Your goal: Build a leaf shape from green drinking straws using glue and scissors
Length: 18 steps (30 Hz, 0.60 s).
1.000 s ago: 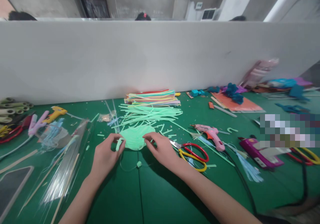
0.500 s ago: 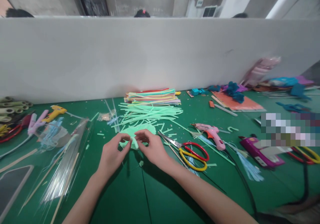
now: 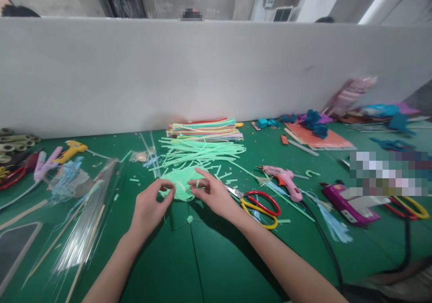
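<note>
My left hand is closed, with thumb and forefinger pinched at the left end of a short curled piece of light green pipe cleaner. My right hand is just to the right of it, its forefinger raised and its fingers apart. Behind the fingertips lies a flat mat of green pipe cleaner, partly covered by the hands. Below hangs a thin thread with a small green tuft on it. Scissors with red and yellow handles lie right of my right hand, their blades partly hidden by it.
Loose green pipe cleaners lie behind the hands, before a multicoloured bundle. To the right are a pink glue gun and a purple tool. Clear plastic sleeves and a yellow glue gun lie left. A white partition stands behind.
My hands have moved apart. The right forefinger has lifted, and the curled pipe cleaner now shows lower against the mat. The right hand covers more of the scissor blades.
</note>
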Tool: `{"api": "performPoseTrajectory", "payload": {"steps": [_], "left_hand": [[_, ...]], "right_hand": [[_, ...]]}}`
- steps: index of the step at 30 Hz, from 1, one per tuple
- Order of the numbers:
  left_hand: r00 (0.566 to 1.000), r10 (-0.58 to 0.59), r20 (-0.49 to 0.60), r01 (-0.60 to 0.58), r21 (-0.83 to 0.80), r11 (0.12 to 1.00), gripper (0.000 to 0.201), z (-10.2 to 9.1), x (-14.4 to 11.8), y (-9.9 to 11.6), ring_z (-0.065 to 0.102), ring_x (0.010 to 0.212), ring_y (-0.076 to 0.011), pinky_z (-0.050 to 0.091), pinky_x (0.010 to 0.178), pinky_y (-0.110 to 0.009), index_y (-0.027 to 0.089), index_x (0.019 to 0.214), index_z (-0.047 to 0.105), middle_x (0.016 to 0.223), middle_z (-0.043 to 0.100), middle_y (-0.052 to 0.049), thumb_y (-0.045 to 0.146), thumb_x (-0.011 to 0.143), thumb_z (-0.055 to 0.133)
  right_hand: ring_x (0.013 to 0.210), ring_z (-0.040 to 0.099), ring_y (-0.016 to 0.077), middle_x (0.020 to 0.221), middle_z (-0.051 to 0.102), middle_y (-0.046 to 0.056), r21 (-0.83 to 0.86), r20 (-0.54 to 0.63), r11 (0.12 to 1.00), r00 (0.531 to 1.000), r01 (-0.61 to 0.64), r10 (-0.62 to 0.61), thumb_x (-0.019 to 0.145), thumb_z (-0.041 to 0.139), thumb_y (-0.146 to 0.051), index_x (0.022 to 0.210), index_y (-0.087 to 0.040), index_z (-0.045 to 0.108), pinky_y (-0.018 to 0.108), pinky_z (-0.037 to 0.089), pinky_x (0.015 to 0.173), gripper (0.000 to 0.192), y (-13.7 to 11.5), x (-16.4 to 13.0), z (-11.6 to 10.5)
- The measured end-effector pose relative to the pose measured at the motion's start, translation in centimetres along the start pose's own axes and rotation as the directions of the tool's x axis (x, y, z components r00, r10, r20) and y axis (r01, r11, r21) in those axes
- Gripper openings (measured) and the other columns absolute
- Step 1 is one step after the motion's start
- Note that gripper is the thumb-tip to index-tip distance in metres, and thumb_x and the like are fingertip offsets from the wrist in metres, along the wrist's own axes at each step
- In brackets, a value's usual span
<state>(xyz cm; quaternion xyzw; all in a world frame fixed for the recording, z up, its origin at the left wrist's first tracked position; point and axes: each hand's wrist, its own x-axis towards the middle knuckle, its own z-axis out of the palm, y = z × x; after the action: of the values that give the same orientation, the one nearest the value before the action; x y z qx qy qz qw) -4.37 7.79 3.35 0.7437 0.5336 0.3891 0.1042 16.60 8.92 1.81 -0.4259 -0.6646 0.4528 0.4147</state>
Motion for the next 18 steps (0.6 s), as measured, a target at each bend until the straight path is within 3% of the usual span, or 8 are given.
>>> {"api": "performPoseTrajectory", "payload": {"steps": [2,4,9,12,15,18], "left_hand": [[1.000,-0.012,-0.007,0.012,0.003,1.000,0.008,0.0,0.0,-0.1,0.065,0.074,-0.0153,0.047,0.070,-0.024,0.023,0.090,0.061,0.080,0.069,0.002,0.030,0.086,0.060],[1.000,-0.025,-0.012,0.025,0.006,1.000,0.009,0.0,0.0,-0.1,0.065,0.073,-0.0152,0.048,0.069,-0.024,0.023,0.090,0.061,0.080,0.069,0.003,0.031,0.085,0.060],[0.999,-0.050,-0.015,0.050,0.004,0.999,0.008,-0.2,0.0,-0.2,0.066,0.072,-0.0154,0.049,0.070,-0.024,0.023,0.089,0.061,0.079,0.068,0.002,0.030,0.085,0.060],[0.998,-0.060,-0.015,0.060,0.001,0.998,0.010,-0.3,0.0,-0.3,0.067,0.073,-0.0162,0.049,0.070,-0.025,0.023,0.089,0.060,0.079,0.069,0.001,0.032,0.085,0.060],[0.998,-0.067,-0.017,0.066,-0.003,0.998,0.013,-0.3,0.0,-0.5,0.067,0.075,-0.0172,0.049,0.071,-0.027,0.022,0.089,0.061,0.080,0.070,0.000,0.035,0.085,0.059],[0.998,-0.054,0.011,0.055,-0.025,0.998,0.016,-0.2,0.1,-0.5,0.067,0.080,-0.0182,0.049,0.074,-0.027,0.022,0.087,0.063,0.086,0.072,-0.002,0.036,0.086,0.058]], "right_hand": [[0.100,0.067,0.0157,0.118,0.068,0.006,-0.037,0.043,0.999,0.999,0.006,-0.005,0.089,0.054,-0.015,0.139,-0.028,0.036,0.031,0.053,0.084,0.055,0.1,-0.5,-0.6],[0.101,0.066,0.0159,0.116,0.067,0.006,-0.146,0.039,0.989,0.999,0.008,-0.003,0.088,0.053,-0.011,0.132,-0.026,0.042,0.031,0.052,0.085,0.048,0.1,-1.0,-0.9],[0.072,0.066,0.0153,0.088,0.067,0.002,-0.279,0.007,0.960,0.999,-0.034,0.038,0.080,0.066,-0.012,0.115,-0.021,0.051,0.027,0.050,0.065,0.038,0.7,-1.6,-0.9],[0.066,0.063,0.0166,0.074,0.066,0.000,-0.338,0.030,0.941,0.999,-0.007,0.018,0.075,0.073,-0.014,0.099,-0.020,0.060,0.026,0.045,0.061,0.027,0.6,-1.6,-1.0],[0.069,0.063,0.0170,0.075,0.067,0.002,-0.372,0.070,0.927,0.997,0.055,-0.031,0.075,0.071,-0.012,0.080,-0.019,0.066,0.027,0.043,0.065,0.010,0.0,-1.3,-1.3],[0.071,0.064,0.0169,0.077,0.070,0.002,-0.357,0.093,0.930,0.994,0.090,-0.060,0.076,0.067,-0.012,0.079,-0.020,0.069,0.027,0.043,0.067,0.009,-0.5,-1.2,-1.3]]}}
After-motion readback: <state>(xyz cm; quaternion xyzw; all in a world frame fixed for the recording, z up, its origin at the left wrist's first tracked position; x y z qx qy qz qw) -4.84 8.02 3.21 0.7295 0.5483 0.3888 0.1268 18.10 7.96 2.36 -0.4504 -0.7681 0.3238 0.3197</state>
